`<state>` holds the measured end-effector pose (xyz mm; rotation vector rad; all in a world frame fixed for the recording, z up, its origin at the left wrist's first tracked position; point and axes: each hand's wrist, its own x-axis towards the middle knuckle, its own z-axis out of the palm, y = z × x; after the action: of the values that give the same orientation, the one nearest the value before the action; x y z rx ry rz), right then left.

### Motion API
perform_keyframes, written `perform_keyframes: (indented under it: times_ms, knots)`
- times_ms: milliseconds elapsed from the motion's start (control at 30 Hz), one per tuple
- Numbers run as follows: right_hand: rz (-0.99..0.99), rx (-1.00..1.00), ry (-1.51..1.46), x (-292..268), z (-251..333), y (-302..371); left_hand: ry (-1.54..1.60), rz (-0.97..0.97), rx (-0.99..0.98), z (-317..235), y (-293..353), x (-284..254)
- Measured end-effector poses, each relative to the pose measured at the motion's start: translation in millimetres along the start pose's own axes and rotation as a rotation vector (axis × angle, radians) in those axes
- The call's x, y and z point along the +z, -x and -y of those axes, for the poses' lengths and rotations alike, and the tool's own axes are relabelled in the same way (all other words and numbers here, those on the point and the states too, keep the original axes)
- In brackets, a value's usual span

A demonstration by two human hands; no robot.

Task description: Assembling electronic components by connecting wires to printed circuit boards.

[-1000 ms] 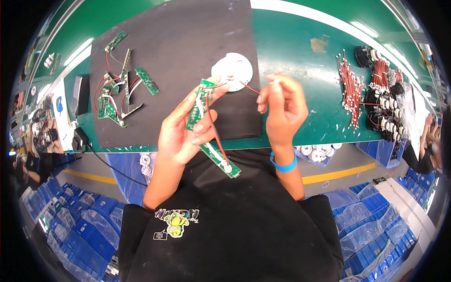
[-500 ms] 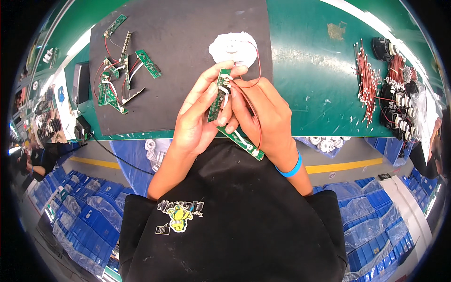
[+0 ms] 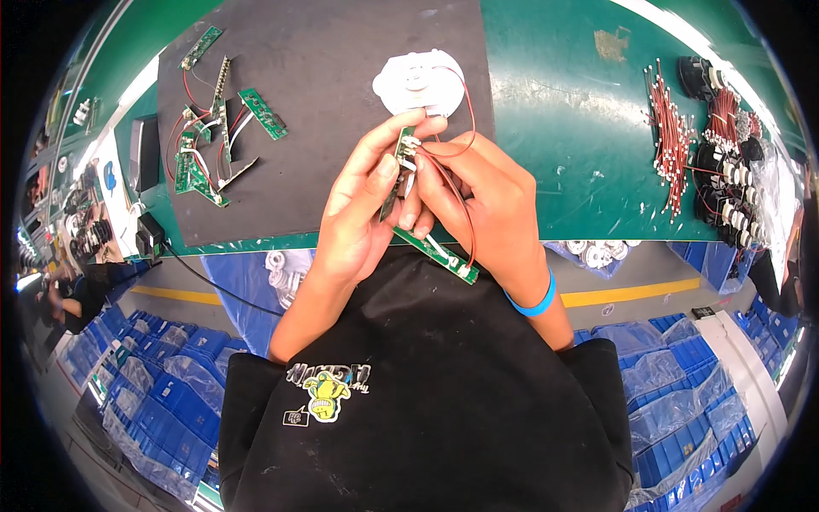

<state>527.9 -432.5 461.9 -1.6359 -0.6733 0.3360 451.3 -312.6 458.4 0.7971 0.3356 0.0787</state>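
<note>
Between the fingers of my left hand [image 3: 357, 200] a narrow green circuit board [image 3: 398, 175] is held, turned nearly edge-on. My right hand [image 3: 488, 192] pinches at the wires by the board's upper end, its fingertips partly hidden. A second green circuit board [image 3: 439, 256] hangs below the hands, joined by white and red wires [image 3: 465, 213]. Just beyond my fingertips lies a round white plastic part [image 3: 420, 81]; a thin red wire runs from it to my right hand. Both hands are above the dark mat's front edge.
Several wired circuit boards [image 3: 205, 141] lie at the left of the dark mat [image 3: 316, 77]. On the right of the green table [image 3: 563, 128] are a bundle of red wires [image 3: 670, 145] and black-and-white round parts [image 3: 725, 183]. Blue bins [image 3: 682, 418] stand on the floor.
The upper board has turned more edge-on in my left hand. My right hand has shifted slightly right, still at the wires. The view has moved a little.
</note>
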Motion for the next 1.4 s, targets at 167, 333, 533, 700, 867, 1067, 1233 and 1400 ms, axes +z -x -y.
perform_keyframes:
  times_ms: [167, 333, 533, 700, 867, 1067, 1233, 1400]
  knots:
    - [-0.127, -0.167, 0.252, 3, -12, 0, -0.121, -0.048, 0.055, 0, 0, 5]
    - [-0.216, -0.199, 0.221, 15, -19, 2, -0.189, -0.089, 0.077, 3, -1, 4]
    - [-0.293, 0.005, 0.050, 24, -28, -16, -0.581, -0.060, 0.161, -26, -39, -7]
    - [-0.314, 0.021, 0.069, 28, -27, -2, -0.922, -0.135, 0.306, -113, -120, -21]
    - [-0.197, -0.172, 0.385, 30, -38, 7, -1.177, -0.117, 0.610, -202, -170, -35]
    - [-0.169, -0.261, 0.516, 33, -39, 6, -1.311, -0.228, 0.707, -269, -237, -109]
    - [-0.176, -0.275, 0.579, 35, -38, 8, -1.718, -0.355, 0.788, -297, -188, -168]
    - [-0.117, -0.338, 0.671, 43, -35, 8, -1.391, -0.818, 0.935, -251, 63, -253]
